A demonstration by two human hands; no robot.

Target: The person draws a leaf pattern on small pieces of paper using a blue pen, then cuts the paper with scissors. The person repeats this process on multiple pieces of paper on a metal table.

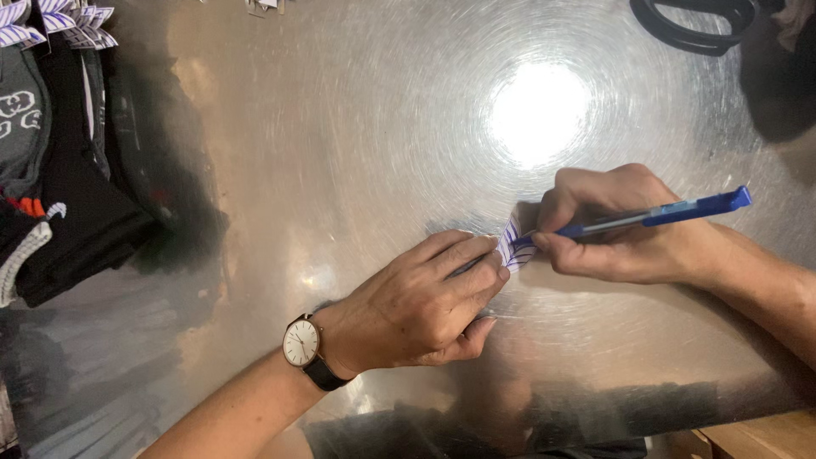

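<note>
Just right of centre on the shiny metal surface (pixel 340 153) lies a small striped paper tag (pixel 512 244), pinned by the left hand (pixel 421 302) from 8 o'clock; the right hand (pixel 608 225) grips a blue pen (pixel 654 214), its axis running toward 3 o'clock, tip on the tag

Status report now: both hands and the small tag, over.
Left hand pins striped paper tag to metal table. Right hand holds blue pen, tip on tag. Nothing in the way.

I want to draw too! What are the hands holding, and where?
The right hand grips a blue pen near its tip. The left hand pins a small striped paper tag by its edge.
</note>
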